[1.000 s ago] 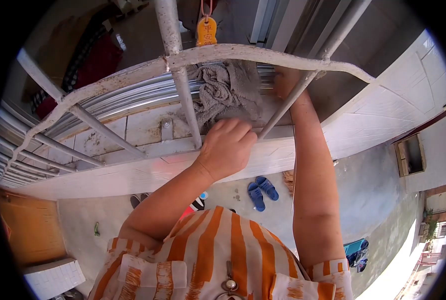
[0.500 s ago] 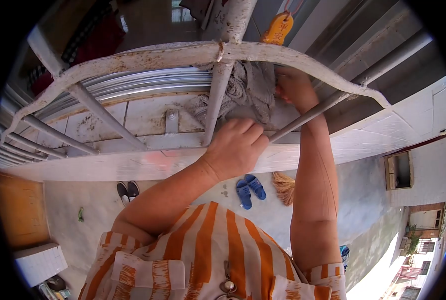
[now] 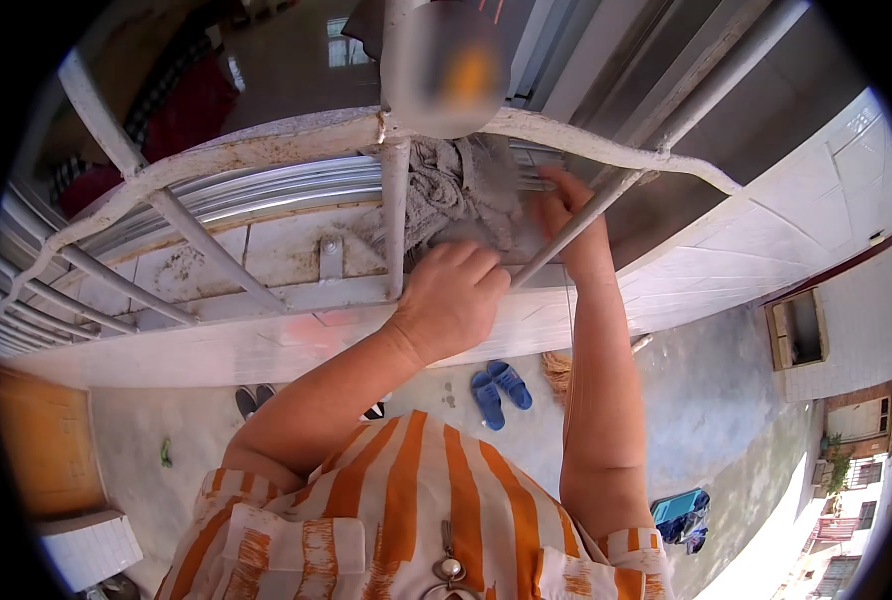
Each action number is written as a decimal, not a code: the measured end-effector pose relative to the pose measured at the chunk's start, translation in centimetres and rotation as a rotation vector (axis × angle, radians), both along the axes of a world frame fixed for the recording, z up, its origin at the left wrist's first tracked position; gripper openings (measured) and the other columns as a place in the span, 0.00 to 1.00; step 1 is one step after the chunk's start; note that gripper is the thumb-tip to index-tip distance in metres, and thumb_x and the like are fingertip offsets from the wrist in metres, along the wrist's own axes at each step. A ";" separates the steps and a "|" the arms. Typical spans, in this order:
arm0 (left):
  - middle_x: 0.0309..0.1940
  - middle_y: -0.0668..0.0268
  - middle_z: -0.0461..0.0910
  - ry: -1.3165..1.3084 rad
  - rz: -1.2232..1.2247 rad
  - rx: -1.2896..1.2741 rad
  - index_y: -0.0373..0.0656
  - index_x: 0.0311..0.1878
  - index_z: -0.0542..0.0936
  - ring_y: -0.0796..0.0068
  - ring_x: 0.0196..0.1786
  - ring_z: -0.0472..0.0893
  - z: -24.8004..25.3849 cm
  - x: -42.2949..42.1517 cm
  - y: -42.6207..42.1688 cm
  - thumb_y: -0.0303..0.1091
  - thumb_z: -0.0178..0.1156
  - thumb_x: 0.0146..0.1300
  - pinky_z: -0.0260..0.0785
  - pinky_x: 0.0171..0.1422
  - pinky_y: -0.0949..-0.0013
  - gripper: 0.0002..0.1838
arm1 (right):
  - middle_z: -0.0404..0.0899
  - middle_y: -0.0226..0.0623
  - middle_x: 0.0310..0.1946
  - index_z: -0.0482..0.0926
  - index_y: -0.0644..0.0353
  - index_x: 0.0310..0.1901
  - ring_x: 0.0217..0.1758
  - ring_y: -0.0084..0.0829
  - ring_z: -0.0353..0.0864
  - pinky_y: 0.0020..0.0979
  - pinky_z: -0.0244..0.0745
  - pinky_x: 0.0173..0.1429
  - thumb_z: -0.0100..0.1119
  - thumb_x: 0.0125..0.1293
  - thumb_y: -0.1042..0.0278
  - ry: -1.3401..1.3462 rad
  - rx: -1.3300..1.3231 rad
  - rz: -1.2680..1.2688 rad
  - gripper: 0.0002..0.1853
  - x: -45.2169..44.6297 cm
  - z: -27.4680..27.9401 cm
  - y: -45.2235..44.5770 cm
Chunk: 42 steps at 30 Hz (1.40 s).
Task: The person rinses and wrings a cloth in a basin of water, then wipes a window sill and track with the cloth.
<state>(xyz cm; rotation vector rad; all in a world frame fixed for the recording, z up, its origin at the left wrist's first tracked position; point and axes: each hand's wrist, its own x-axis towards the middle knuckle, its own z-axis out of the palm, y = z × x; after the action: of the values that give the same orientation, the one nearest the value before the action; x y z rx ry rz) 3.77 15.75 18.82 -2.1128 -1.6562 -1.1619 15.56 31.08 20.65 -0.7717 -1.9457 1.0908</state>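
Observation:
A crumpled grey cloth (image 3: 441, 190) lies on the tiled window sill (image 3: 266, 255), behind the metal bars and over the end of the silver window tracks (image 3: 296, 185). My left hand (image 3: 453, 300) is closed at the cloth's near edge, in front of the sill; whatever its fingers hold is hidden. My right hand (image 3: 573, 215) reaches behind a slanted bar, to the right of the cloth, with its fingers bent near the end of the tracks. What it holds, if anything, is too small to make out. A thin line runs down beside my right forearm.
White bars (image 3: 206, 245) and a curved crossbar (image 3: 256, 145) cross the window. A blurred orange tag (image 3: 469, 72) hangs above the cloth. Blue slippers (image 3: 501, 393), dark shoes (image 3: 254, 400) and a straw broom (image 3: 557, 378) are on the floor below.
Since half a second ago the view has shifted, and the orange tag appears further left and blurred. My right hand has shifted slightly, its fingers now more raised. My left hand stays by the cloth.

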 end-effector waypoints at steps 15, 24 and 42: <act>0.40 0.57 0.78 -0.050 0.711 0.050 0.42 0.42 0.79 0.55 0.49 0.74 4.3 -1.1 11.8 0.32 0.58 0.49 0.58 0.58 0.52 0.15 | 0.74 0.32 0.22 0.76 0.64 0.43 0.23 0.21 0.69 0.25 0.68 0.28 0.46 0.60 0.79 0.146 -0.037 -0.079 0.12 1.0 -2.2 -0.8; 0.39 0.54 0.82 -0.368 0.536 -0.006 0.38 0.43 0.80 0.57 0.43 0.81 3.7 -2.9 14.1 0.25 0.53 0.51 0.72 0.50 0.64 0.15 | 0.74 0.35 0.24 0.76 0.63 0.42 0.28 0.22 0.72 0.25 0.70 0.35 0.47 0.63 0.79 0.266 0.077 -0.085 0.09 1.6 -2.0 -1.3; 0.39 0.63 0.78 0.193 0.499 -0.162 0.46 0.36 0.84 0.59 0.47 0.75 3.7 -0.6 11.4 0.22 0.54 0.47 0.69 0.52 0.60 0.14 | 0.78 0.50 0.31 0.75 0.65 0.41 0.32 0.44 0.78 0.34 0.72 0.39 0.48 0.61 0.78 0.298 0.184 -0.038 0.08 1.9 -2.0 -1.2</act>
<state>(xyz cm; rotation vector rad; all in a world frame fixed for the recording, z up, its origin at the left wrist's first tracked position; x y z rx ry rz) 3.22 27.13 22.48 -1.6737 -2.0696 -0.6706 17.48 29.92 18.62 -0.5119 -1.7415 0.9303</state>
